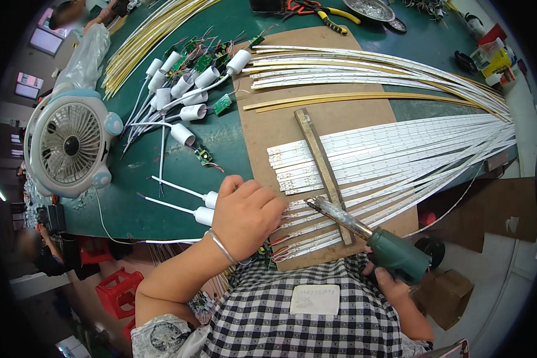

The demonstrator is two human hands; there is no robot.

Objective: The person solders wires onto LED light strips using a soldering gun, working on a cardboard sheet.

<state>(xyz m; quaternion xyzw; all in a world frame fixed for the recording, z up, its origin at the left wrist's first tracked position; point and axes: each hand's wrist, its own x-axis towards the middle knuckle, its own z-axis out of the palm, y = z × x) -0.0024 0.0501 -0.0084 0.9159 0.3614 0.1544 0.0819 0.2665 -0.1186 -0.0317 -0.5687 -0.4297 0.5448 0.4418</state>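
My left hand point(244, 212), with a silver bangle at the wrist, is closed, fingertips pinched at the ends of the nearer white LED strips point(364, 206); what they hold is hidden. My right hand point(391, 285) grips the green handle of a soldering iron point(397, 253), its tip above the strips and close to my left fingers. A wooden bar point(322, 167) lies across the strips on a brown board point(334, 104). Two white lamp caps point(203, 215) with cables lie beside my left hand. Red wires and a green circuit board point(265, 250) show below it.
A pile of white lamp caps point(182, 135) and circuit boards point(204, 62) covers the green table's left part. A fan point(71, 145) stands at the left edge. More strips point(364, 71) lie beyond, with pliers point(334, 21) and a metal dish point(370, 10) at the back.
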